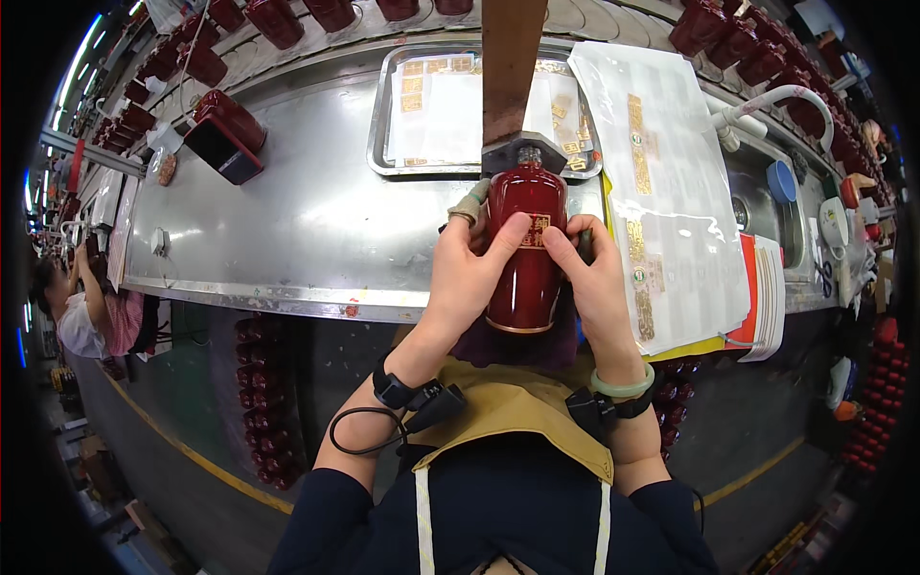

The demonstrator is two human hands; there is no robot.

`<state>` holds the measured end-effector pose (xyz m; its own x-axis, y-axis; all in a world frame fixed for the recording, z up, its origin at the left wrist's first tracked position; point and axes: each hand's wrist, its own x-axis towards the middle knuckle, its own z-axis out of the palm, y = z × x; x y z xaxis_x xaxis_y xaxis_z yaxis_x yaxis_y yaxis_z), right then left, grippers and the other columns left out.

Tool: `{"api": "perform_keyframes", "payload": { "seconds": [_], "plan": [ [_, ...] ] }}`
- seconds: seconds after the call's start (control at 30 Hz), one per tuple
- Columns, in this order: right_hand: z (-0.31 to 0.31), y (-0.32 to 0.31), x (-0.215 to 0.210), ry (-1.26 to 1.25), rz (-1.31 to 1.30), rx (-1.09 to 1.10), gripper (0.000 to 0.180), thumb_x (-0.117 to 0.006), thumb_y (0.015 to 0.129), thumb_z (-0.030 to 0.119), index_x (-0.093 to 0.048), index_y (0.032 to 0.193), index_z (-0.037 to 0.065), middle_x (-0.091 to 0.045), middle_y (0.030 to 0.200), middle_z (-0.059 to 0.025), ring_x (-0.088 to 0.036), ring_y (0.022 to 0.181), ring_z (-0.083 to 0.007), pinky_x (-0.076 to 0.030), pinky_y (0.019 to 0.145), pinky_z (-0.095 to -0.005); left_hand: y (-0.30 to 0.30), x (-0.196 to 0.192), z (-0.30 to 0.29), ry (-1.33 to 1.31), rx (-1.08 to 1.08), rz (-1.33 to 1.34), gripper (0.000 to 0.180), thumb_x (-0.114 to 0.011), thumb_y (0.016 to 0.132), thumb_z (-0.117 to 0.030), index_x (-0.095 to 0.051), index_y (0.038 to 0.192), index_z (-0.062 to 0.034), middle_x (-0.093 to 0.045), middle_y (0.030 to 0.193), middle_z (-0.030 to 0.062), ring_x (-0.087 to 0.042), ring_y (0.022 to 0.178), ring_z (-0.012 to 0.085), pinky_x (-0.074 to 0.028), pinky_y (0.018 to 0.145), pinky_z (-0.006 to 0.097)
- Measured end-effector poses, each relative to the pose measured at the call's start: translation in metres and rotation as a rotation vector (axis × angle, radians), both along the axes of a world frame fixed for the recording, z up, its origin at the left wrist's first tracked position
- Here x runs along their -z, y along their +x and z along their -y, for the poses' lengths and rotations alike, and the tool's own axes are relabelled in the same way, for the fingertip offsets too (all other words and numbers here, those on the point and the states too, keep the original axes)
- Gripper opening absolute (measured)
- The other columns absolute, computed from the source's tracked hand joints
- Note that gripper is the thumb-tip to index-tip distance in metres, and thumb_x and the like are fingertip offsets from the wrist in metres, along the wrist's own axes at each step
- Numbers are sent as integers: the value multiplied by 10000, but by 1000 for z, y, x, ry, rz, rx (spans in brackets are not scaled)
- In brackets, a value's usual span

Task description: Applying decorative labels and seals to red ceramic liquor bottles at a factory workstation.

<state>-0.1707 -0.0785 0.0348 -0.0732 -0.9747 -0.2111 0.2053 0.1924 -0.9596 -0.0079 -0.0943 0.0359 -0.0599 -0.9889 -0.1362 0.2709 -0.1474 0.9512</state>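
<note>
A dark red glazed bottle stands in front of me at the counter's near edge, its neck toward a dark angular bracket. My left hand is closed round the bottle's left side, with pale covers on a fingertip or two. Its thumb presses beside a gold-lettered decal on the bottle's front. From the right side, my right hand holds the bottle, its thumb at the decal's right edge. The fingers behind the bottle are partly hidden. Below the bottle lies a dark purple cloth.
A wooden post rises behind the bottle. Beyond it, a metal tray holds decal sheets. More decal sheets lie at right, near a sink. At left stand a red bottle and a black-faced device. Another person is far left.
</note>
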Motion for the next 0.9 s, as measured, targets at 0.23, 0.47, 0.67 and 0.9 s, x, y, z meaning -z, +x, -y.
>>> {"api": "perform_keyframes", "payload": {
  "seconds": [0.23, 0.47, 0.67, 0.9],
  "plan": [
    [1, -5, -15, 112, 36, -50, 270, -799, 950, 195, -572, 1030, 72, -511, 866, 61, -461, 788, -23, -390, 696, -186, 7, -1, -1, 10, 19, -68, 636, -703, 1014, -198, -415, 1506, 85, -624, 1361, 188, -643, 1195, 198, -531, 1014, 328],
    [0, -3, -5, 46, 36, -29, 260, -795, 954, 185, -571, 1029, 76, -517, 866, 59, -470, 795, -26, -396, 704, -185, 8, 3, -3, -31, 74, 56, 662, -731, 990, -196, -416, 1507, 72, -615, 1373, 189, -630, 1224, 217, -511, 1054, 358],
    [0, -3, -6, 47, 39, -28, 259, -798, 950, 176, -571, 1027, 77, -510, 858, 58, -466, 795, -28, -396, 707, -185, 8, 4, -1, 35, 80, -75, 633, -732, 992, -200, -443, 1482, 77, -646, 1323, 183, -650, 1183, 205, -534, 1014, 341],
    [4, -23, -17, 7, 33, -82, 187, -627, 1051, 203, -612, 1127, 33, -586, 1005, 11, -516, 909, -59, -423, 841, -211, 5, 2, 0, -30, 51, 28, 622, -703, 1018, -219, -438, 1491, 86, -646, 1328, 179, -656, 1169, 196, -534, 1011, 337]
  ]
}}
